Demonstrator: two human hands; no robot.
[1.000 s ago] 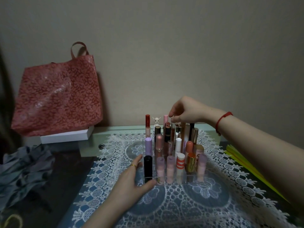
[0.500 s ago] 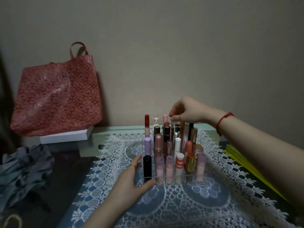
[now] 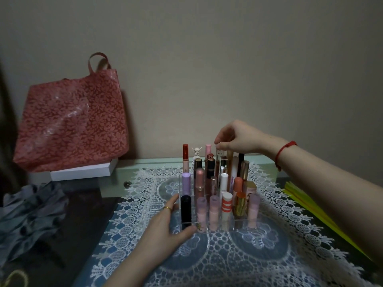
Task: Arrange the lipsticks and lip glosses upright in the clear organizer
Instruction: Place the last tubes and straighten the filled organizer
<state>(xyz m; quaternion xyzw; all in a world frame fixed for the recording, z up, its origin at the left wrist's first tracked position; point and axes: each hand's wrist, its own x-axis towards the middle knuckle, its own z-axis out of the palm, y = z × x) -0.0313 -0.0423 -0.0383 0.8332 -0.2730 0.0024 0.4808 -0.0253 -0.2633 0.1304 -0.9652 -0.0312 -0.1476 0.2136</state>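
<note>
A clear tiered organizer point(image 3: 240, 223) stands on a lace mat point(image 3: 228, 257), filled with several upright lipsticks and lip glosses. The front row holds a black lipstick point(image 3: 186, 210) and a white tube with orange stripes point(image 3: 227, 206). A red gloss point(image 3: 185, 156) stands in the back row. My left hand point(image 3: 165, 226) rests against the organizer's front-left corner, with straight fingers along the left wall and the thumb on the front. My right hand point(image 3: 238, 137) hovers over the back row and pinches the top of a tall clear-capped gloss point(image 3: 220, 160).
A red floral bag point(image 3: 70, 125) leans on the wall at the left, on a white box point(image 3: 83, 172). Crumpled grey cloth point(image 3: 31, 214) lies at the left edge. Yellow sheets point(image 3: 310, 208) lie to the right of the mat. The wall is close behind the organizer.
My right hand has risen very slightly over the back row. My left hand and the organizer have stayed where they were.
</note>
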